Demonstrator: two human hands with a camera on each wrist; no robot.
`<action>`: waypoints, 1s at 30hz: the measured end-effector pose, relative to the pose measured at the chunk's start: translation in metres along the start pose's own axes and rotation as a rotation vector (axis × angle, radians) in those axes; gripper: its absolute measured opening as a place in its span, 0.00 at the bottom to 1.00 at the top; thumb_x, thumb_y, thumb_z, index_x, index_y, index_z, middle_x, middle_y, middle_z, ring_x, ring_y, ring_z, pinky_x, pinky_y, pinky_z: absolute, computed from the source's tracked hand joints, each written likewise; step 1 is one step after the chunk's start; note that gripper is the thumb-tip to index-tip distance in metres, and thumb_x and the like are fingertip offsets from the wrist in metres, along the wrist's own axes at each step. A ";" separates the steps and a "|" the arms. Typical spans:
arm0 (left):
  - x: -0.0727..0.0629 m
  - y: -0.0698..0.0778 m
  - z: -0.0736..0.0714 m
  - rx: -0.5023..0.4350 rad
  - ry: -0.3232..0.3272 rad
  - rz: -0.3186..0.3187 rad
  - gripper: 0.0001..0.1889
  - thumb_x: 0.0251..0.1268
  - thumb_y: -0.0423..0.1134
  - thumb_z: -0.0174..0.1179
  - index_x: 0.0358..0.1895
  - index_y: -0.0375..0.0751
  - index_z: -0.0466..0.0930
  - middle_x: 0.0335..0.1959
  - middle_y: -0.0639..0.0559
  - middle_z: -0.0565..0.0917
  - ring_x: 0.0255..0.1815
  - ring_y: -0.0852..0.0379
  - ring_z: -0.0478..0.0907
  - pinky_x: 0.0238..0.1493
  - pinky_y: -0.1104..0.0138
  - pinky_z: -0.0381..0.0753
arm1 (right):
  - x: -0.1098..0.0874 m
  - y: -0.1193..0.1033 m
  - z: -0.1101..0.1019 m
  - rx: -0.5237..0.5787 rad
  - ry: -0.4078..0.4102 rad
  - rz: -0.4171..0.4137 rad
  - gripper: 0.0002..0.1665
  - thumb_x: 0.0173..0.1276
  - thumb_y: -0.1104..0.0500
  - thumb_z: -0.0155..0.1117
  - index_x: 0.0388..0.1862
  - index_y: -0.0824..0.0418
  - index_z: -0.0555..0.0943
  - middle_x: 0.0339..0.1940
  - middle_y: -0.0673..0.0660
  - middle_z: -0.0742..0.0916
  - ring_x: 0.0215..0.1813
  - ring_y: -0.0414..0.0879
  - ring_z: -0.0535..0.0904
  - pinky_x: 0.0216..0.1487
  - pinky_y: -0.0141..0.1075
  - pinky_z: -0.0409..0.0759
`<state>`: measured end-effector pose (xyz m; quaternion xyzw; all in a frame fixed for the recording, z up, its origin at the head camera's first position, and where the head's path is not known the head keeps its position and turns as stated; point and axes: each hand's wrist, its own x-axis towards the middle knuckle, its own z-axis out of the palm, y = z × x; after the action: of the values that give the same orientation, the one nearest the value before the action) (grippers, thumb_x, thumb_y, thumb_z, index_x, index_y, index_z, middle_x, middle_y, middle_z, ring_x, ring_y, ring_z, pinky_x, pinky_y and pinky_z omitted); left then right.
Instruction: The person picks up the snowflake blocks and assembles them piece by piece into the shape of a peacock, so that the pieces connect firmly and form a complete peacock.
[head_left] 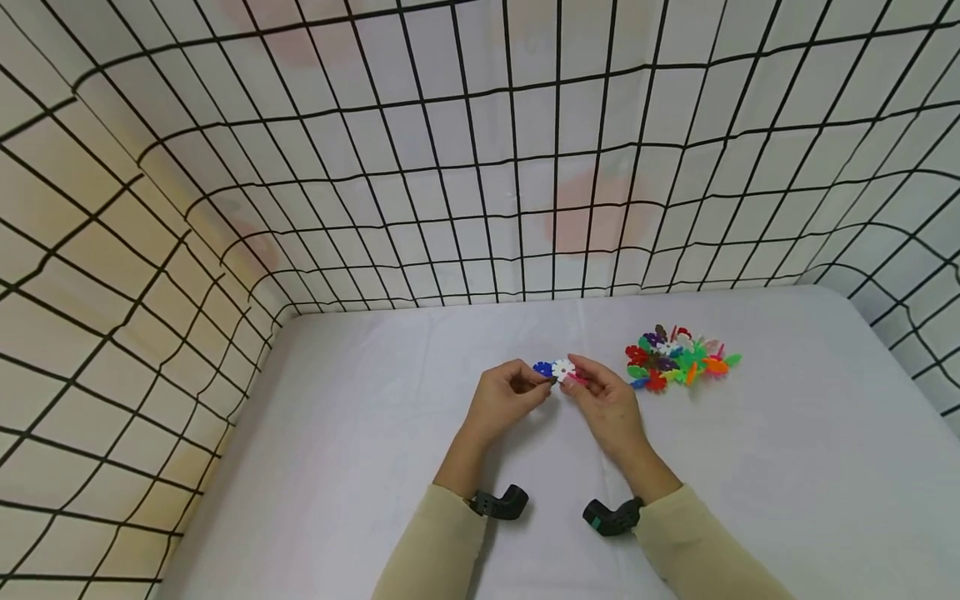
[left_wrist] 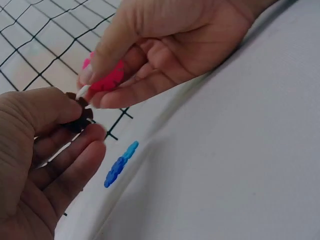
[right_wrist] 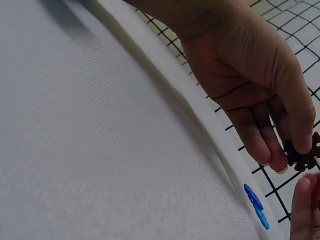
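My left hand point(head_left: 506, 398) pinches a brown snowflake disc point(left_wrist: 84, 107) between thumb and fingers; a dark part of it shows in the left wrist view. Facing it, my right hand point(head_left: 609, 412) pinches a pink snowflake disc point(left_wrist: 107, 77). A white snowflake disc point(head_left: 562, 371) sits between the two hands, against the right fingertips. Whether the brown disc is joined to the white one, I cannot tell. Beyond the hands, a dark blue disc point(left_wrist: 115, 172) and a light blue disc point(left_wrist: 131, 149) lie end to end on the table.
A pile of many-coloured snowflake discs point(head_left: 682, 358) lies on the white table point(head_left: 360, 433), to the right of the hands. Black wire mesh point(head_left: 465, 192) with white sheeting behind it rises along the back and both sides. Each wrist wears a black camera point(head_left: 504, 503).
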<state>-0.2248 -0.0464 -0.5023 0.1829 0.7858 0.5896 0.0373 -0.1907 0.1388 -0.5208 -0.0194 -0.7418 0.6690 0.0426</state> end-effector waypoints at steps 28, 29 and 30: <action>0.000 0.004 0.013 0.361 0.064 0.217 0.03 0.61 0.30 0.72 0.36 0.34 0.90 0.33 0.46 0.89 0.35 0.57 0.87 0.39 0.77 0.84 | 0.002 0.001 0.002 -0.020 0.125 -0.026 0.14 0.75 0.60 0.65 0.54 0.66 0.83 0.53 0.66 0.88 0.39 0.31 0.85 0.42 0.24 0.85; 0.000 0.004 0.013 0.360 0.043 0.194 0.04 0.62 0.31 0.71 0.38 0.35 0.89 0.35 0.46 0.89 0.37 0.56 0.87 0.42 0.76 0.85 | 0.002 0.002 0.003 -0.010 0.129 -0.025 0.14 0.76 0.60 0.63 0.55 0.66 0.82 0.52 0.67 0.88 0.39 0.32 0.85 0.42 0.24 0.85; 0.001 0.003 0.013 0.365 0.024 0.158 0.06 0.63 0.33 0.71 0.41 0.36 0.88 0.38 0.47 0.89 0.40 0.56 0.87 0.45 0.74 0.85 | 0.002 0.002 0.003 0.003 0.134 -0.021 0.14 0.76 0.60 0.62 0.56 0.66 0.81 0.51 0.67 0.87 0.39 0.33 0.85 0.42 0.24 0.85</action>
<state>-0.2211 -0.0336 -0.5029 0.2406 0.8633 0.4406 -0.0520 -0.1929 0.1361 -0.5230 -0.0564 -0.7364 0.6669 0.0991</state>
